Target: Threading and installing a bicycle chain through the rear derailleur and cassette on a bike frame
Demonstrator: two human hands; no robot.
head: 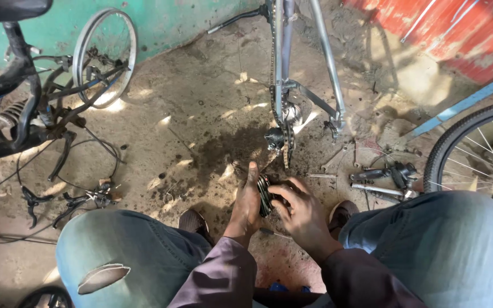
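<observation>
Fingers (281,201) of the right hand (302,215) curl over a small dark toothed part, a sprocket cluster (265,195), and grasp it from the right. The left hand (246,201) presses flat against its left side, fingers straight and pointing away, so the part is clamped between both hands. It sits low between the knees, just above the oil-stained floor (201,102).

The head view is the only 1. Just beyond the hands stands a silver frame (283,68), its chain (271,57) hanging down toward a derailleur (278,140). By this judgement, the cluster is off the frame and being worked on in hand; fitting it back seems still to come, and no wheel sits in the frame.

Loose tools (380,182) lie to the right, near a tyre (463,142). To the left are a black bike (12,108), a bare rim (105,54) and brake levers (64,202) with cables.
</observation>
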